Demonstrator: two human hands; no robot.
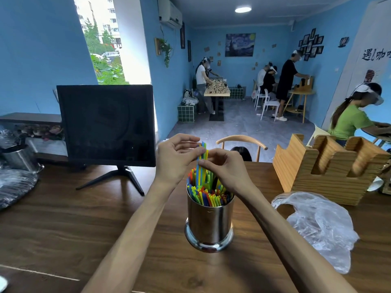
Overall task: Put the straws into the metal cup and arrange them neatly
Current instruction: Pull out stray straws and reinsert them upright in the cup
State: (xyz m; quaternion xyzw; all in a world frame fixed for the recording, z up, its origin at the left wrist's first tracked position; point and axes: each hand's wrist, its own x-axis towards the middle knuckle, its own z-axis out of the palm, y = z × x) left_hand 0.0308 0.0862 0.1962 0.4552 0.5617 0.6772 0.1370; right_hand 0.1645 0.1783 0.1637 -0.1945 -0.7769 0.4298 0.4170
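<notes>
A shiny metal cup (pixel 209 225) stands upright on the wooden table (pixel 84 218), filled with several coloured straws (pixel 208 195). A small bunch of blue, green and yellow straws (pixel 202 166) rises above the rest, with its lower ends in the cup. My left hand (pixel 175 157) pinches this bunch near the top from the left. My right hand (pixel 224 166) pinches the same straws from the right, a little lower. Both hands hover just above the cup's mouth.
A dark monitor (pixel 106 125) on a stand sits at the left rear. A wooden holder (pixel 330 168) stands at the right, with a crumpled clear plastic bag (pixel 319 225) in front of it. Another metal cup (pixel 20 158) is at the far left. A chair back (pixel 241 142) stands behind the table.
</notes>
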